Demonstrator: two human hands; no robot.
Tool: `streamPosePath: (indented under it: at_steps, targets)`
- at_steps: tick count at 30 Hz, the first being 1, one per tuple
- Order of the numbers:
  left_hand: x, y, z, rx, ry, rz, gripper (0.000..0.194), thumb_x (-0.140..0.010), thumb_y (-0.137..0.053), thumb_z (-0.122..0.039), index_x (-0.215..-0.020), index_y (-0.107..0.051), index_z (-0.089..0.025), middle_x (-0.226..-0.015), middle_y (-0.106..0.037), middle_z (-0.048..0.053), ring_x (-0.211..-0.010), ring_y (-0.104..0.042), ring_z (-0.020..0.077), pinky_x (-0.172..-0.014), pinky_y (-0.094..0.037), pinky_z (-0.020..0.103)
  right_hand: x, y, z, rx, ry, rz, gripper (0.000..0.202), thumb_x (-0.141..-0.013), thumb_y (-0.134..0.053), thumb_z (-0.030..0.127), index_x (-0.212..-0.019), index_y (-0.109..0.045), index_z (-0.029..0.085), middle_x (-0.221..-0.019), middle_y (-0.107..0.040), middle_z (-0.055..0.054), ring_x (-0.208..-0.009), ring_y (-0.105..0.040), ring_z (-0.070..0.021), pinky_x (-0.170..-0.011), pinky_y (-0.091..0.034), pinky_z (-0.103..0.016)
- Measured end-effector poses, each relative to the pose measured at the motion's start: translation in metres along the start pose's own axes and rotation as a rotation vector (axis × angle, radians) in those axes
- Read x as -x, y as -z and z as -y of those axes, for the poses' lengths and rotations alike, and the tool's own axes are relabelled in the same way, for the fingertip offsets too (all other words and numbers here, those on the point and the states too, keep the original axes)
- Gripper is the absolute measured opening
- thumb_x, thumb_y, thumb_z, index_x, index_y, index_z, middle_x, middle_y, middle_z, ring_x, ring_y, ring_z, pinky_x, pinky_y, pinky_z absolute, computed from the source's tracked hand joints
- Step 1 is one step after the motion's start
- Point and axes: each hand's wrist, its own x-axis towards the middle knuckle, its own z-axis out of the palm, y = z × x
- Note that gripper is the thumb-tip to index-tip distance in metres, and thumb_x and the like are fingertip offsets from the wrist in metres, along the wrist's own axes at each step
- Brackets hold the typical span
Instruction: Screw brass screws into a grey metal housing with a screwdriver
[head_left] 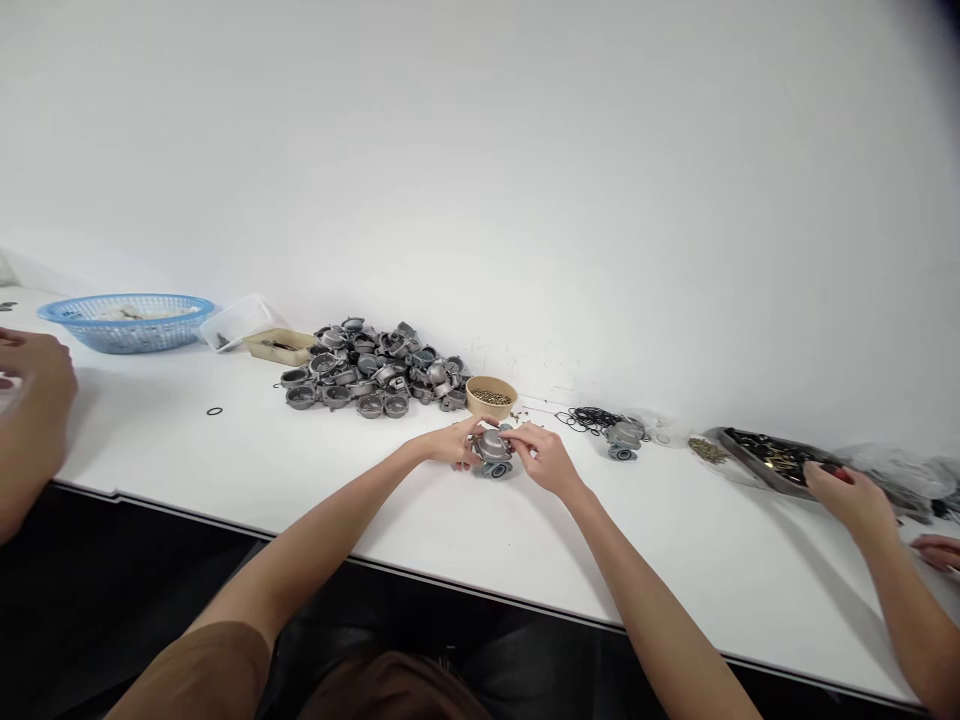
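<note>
Brown fabric sleeve [210,665] nearest; before tan, round, paper-like bowl [491,410], left hand [450,445] grasps grey rounded metal housing [491,446], best kept steady against right hand [545,457], whose grip is unclear.

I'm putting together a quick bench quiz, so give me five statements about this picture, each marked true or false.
1. The left hand holds a gray metal part. True.
2. The right hand is inside the blue basket. False: its fingers are at the gray metal part.
3. The tan bowl contains small brass-coloured pieces. True.
4. The heap of gray parts lies left of the blue basket in the picture. False: it lies to the right.
5. Black loops lie beside another gray part. True.
</note>
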Motion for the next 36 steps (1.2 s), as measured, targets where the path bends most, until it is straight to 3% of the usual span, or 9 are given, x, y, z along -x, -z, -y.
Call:
streamPosePath:
  at_steps: [3,7,9,18,21,36]
  targets:
    - [0.003,-0.007,-0.012,-0.102,-0.010,-0.015,0.099,-0.072,-0.079,-0.033,-0.156,-0.025,-0.032,-0.138,-0.059,0.013,-0.074,-0.070,0.0180,-0.061,-0.056,0.029,0.000,0.005,0.003,-0.071,-0.035,-0.005,0.026,-0.097,-0.051,0.028,-0.105,-0.075,0.025,-0.101,-0.074,-0.006,-0.080,-0.069,-0.0191,-0.071,-0.054,-0.031]
    - [0.005,-0.022,-0.024,-0.372,-0.015,-0.245,0.088,-0.075,-0.078,-0.055,-0.152,-0.041,-0.033,-0.135,-0.064,0.007,-0.117,-0.064,0.0302,-0.094,-0.052,0.037,0.000,0.012,0.009,-0.182,-0.138,0.009,0.015,-0.092,-0.059,0.033,-0.092,-0.071,0.023,-0.090,-0.076,-0.005,-0.075,-0.072,-0.0200,-0.068,-0.056,-0.030]
    - [0.004,-0.028,-0.027,-0.477,0.009,-0.313,0.082,-0.075,-0.077,-0.059,-0.148,-0.047,-0.035,-0.135,-0.065,0.004,-0.126,-0.058,0.0321,-0.102,-0.047,0.038,0.000,0.016,0.011,-0.236,-0.181,0.011,0.014,-0.090,-0.063,0.036,-0.089,-0.069,0.023,-0.086,-0.075,-0.004,-0.071,-0.072,-0.0202,-0.066,-0.057,-0.030]
    - [0.002,-0.035,-0.030,-0.563,0.004,-0.446,0.073,-0.072,-0.079,-0.050,-0.140,-0.056,-0.036,-0.116,-0.074,-0.002,-0.108,-0.068,0.0270,-0.098,-0.050,0.036,0.001,0.026,0.009,-0.401,-0.311,0.008,0.033,-0.080,-0.076,0.050,-0.082,-0.069,0.018,-0.075,-0.073,-0.007,-0.075,-0.075,-0.0241,-0.069,-0.060,-0.032]
    - [0.003,-0.035,-0.031,-0.564,-0.027,-0.490,0.071,-0.072,-0.080,-0.049,-0.138,-0.058,-0.036,-0.120,-0.073,-0.003,-0.110,-0.068,0.0262,-0.099,-0.049,0.035,0.001,0.026,0.008,-0.402,-0.333,0.015,0.032,-0.078,-0.078,0.050,-0.080,-0.072,0.018,-0.076,-0.074,-0.007,-0.075,-0.075,-0.0241,-0.070,-0.060,-0.033]
    - [-0.001,-0.055,-0.026,-0.594,0.047,-0.637,0.076,-0.071,-0.080,-0.062,-0.138,-0.058,-0.035,-0.111,-0.076,0.001,-0.107,-0.068,0.0312,-0.094,-0.051,0.039,0.001,0.029,-0.005,-0.463,-0.342,0.135,0.030,-0.080,-0.075,0.048,-0.088,-0.081,0.020,-0.091,-0.077,-0.008,-0.085,-0.074,-0.0259,-0.085,-0.062,-0.040]
